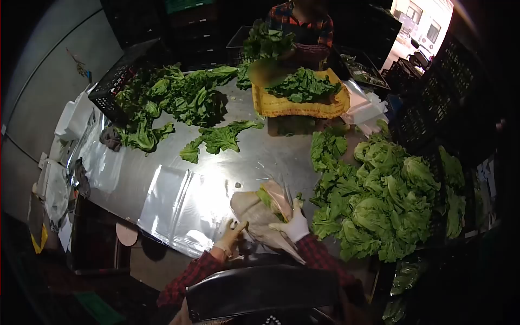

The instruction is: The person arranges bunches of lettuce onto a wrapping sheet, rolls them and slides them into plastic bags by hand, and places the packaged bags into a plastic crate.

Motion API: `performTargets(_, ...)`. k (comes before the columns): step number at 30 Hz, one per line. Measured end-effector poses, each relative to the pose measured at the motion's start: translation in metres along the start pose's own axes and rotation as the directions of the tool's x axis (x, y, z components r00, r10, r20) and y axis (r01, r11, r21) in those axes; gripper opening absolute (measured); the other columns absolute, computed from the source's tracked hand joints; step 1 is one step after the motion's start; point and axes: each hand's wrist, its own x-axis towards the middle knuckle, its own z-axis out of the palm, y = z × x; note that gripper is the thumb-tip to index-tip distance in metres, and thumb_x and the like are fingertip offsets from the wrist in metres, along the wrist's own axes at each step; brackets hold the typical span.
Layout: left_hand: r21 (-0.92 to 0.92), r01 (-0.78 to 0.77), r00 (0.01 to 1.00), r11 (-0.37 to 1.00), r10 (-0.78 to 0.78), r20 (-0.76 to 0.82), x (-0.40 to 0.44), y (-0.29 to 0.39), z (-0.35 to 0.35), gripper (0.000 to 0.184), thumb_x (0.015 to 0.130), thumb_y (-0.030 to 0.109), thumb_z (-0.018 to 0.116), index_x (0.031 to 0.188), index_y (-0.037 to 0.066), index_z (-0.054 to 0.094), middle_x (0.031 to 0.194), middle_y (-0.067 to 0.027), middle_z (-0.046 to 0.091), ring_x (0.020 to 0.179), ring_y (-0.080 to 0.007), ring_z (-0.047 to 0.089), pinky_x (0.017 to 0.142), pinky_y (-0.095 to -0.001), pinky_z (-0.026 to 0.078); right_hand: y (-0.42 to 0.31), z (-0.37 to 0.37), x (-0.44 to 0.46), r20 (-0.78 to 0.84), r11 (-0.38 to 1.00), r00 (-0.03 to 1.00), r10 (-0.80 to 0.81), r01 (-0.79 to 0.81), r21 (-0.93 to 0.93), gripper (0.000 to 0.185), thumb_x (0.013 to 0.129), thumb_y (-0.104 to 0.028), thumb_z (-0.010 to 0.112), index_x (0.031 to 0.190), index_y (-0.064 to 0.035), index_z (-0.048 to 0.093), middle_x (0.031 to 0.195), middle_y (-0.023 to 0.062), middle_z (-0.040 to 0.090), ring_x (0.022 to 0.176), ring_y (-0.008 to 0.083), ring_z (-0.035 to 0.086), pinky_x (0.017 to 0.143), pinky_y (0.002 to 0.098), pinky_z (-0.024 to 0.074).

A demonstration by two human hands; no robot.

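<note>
My left hand [233,237], in a light glove, is at the near edge of the metal table [254,146], its fingers curled beside a greyish cloth-like wrap [252,214]. Whether those fingers pinch the wrap is too small to tell. My right hand [294,223], in a white glove, grips the wrap's right side. Some green leaf [264,197] shows at the wrap's upper end, next to a pinkish flap. To the left of the wrap lies a stack of clear plastic bags [170,208].
A large pile of lettuce [379,200] covers the right side. Loose leafy greens [189,97] lie at the back left by a black crate [111,95]. Across the table a person [300,24] in a plaid shirt is beside a yellow sack [300,108] with greens on it.
</note>
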Motion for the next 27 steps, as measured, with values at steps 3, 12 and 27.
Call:
performTargets(3,-0.228,0.288,0.814,0.93,-0.112,0.569,-0.03,0.057,0.026,0.092,0.08,0.043,0.082,0.147,0.004,0.034,0.135,-0.0132,0.055,0.119,-0.0241,0.057,0.097,-0.0404,0.049,-0.028,0.023,0.039,0.09,0.988,0.985,0.147,-0.151,0.04,0.141,0.052,-0.039,0.098,0.152,0.0117,0.012,0.15,0.0302,0.038,0.138,0.0326,0.043,0.112,0.0336,0.0364)
performTargets(12,-0.029,-0.298,0.877,0.954,0.286,0.386,-0.004,0.045,-0.004,0.093,0.081,0.038,0.083,0.155,0.016,0.03,0.142,-0.0161,0.051,0.127,-0.0288,0.051,0.103,-0.0406,0.045,-0.017,0.001,0.067,0.484,0.671,0.87,-0.098,-0.302,0.678,0.11,0.076,-0.027,0.085,0.157,-0.0001,0.015,0.146,0.0203,0.047,0.128,0.0315,0.051,0.109,0.0409,0.0398)
performTargets(27,0.396,-0.647,0.748,0.651,0.642,0.168,-0.098,0.215,-0.067,0.037,0.098,0.02,0.057,0.133,0.009,0.06,0.071,-0.0225,0.065,0.057,-0.0248,0.067,0.054,-0.0368,0.051,-0.176,-0.105,0.052,0.132,0.923,0.922,-0.364,0.339,0.179,0.015,0.087,-0.013,0.07,0.092,0.0007,0.071,0.074,0.0108,0.067,0.068,0.0104,0.061,0.064,0.0281,0.0501)
